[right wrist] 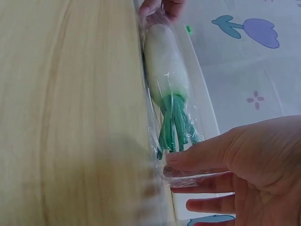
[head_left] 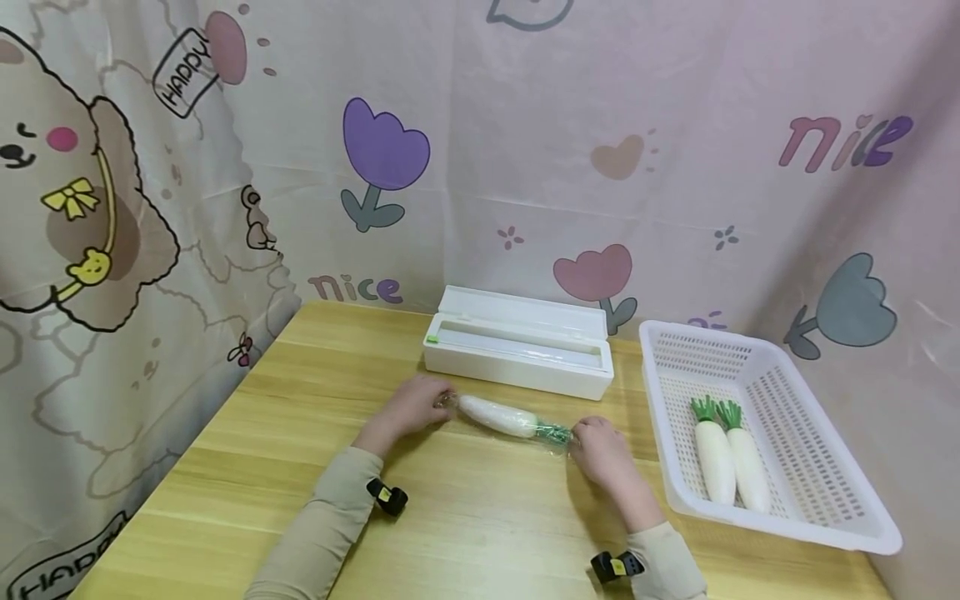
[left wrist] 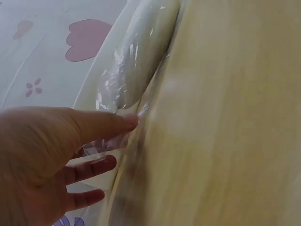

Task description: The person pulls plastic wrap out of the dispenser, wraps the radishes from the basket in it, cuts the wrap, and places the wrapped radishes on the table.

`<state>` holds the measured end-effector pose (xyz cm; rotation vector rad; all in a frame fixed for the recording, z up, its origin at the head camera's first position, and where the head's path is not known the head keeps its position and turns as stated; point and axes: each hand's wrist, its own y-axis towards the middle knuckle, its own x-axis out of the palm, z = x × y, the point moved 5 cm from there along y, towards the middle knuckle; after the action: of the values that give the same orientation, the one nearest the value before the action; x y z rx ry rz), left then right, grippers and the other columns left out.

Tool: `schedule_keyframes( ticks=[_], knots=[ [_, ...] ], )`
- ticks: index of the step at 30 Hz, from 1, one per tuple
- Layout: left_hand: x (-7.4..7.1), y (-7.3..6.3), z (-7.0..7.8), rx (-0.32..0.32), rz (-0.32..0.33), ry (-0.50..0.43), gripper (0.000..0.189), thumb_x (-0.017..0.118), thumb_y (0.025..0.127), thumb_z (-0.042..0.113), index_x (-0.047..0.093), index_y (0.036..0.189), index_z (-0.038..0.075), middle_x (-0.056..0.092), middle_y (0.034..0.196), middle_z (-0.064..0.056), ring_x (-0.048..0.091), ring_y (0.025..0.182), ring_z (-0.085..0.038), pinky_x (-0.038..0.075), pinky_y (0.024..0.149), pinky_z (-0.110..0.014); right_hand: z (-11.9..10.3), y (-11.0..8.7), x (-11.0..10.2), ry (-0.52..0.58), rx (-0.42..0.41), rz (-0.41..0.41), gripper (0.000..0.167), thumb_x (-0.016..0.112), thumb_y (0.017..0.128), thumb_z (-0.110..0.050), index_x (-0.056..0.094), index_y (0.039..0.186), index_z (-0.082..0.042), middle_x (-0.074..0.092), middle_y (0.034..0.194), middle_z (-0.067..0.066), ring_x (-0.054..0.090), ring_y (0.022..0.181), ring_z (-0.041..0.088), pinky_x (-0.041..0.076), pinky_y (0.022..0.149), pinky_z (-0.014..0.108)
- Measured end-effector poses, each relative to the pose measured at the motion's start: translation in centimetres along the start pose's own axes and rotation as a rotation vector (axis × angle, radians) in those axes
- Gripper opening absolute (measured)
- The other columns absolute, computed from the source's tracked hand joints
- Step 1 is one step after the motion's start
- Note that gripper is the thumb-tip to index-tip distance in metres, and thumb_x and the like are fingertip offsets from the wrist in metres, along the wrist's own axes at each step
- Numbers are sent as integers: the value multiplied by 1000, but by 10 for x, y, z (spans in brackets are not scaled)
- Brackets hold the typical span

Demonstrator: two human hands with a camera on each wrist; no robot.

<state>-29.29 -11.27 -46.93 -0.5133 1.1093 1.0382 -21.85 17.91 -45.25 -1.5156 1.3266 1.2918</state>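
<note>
A white radish (head_left: 498, 417) with green tops lies lengthwise between my two hands, wrapped in clear plastic film (right wrist: 193, 113). My left hand (head_left: 417, 406) pinches the gathered film at the radish's root end, thumb (left wrist: 106, 125) on top and the lower fingers spread apart. At the leafy end, my right hand (head_left: 602, 450) pinches the other film end between thumb and forefinger. In the right wrist view the green tops (right wrist: 174, 122) reach almost to the right thumb (right wrist: 202, 153).
Behind the radish stands a white cling film box (head_left: 517, 375) with its lid raised. To the right, a white plastic basket (head_left: 817, 533) holds two unwrapped radishes (head_left: 716, 462). A patterned curtain (head_left: 495, 150) hangs behind and left of the wooden table (head_left: 480, 533).
</note>
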Motion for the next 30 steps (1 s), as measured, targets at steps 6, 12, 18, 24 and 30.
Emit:
schedule_keyframes(
  ticks=[6, 12, 18, 24, 30],
  knots=[
    [1, 1, 3, -19, 29, 3, 7, 72, 87, 26, 69, 86, 20, 68, 80, 8, 58, 76, -10, 49, 76, -35, -1, -2, 1, -9, -12, 0, 18, 60, 92, -14, 69, 100, -2, 67, 117, 20, 58, 115, 42, 49, 90, 61],
    [0, 2, 2, -72, 28, -70, 11, 63, 94, 27, 70, 91, 18, 66, 78, 7, 57, 74, -10, 50, 76, -35, 0, 2, 2, 26, -9, -8, 12, 56, 93, -12, 66, 87, -8, 68, 100, 15, 62, 100, 35, 53, 84, 55],
    [2, 3, -6, -151, -5, -389, 18, 59, 97, 30, 68, 99, 15, 67, 85, 3, 59, 78, -11, 52, 77, -32, 4, 6, -4, 131, 46, 13, 19, 47, 96, -10, 58, 81, -10, 63, 86, 10, 60, 85, 28, 53, 77, 48],
    [-6, 4, -8, -184, -4, -602, 27, 69, 90, 31, 68, 106, 9, 69, 93, -4, 59, 82, -13, 50, 74, -27, 8, 6, -12, 196, 85, 87, 26, 40, 100, -12, 60, 84, -6, 66, 93, 15, 62, 97, 37, 50, 89, 53],
    [-12, 3, -6, -194, -7, -638, 33, 72, 87, 24, 66, 113, 5, 66, 96, -6, 58, 86, -14, 50, 77, -26, 10, 8, -15, 235, 112, 80, 31, 39, 103, -18, 55, 77, -8, 63, 87, 13, 61, 89, 33, 49, 82, 50]
  ],
)
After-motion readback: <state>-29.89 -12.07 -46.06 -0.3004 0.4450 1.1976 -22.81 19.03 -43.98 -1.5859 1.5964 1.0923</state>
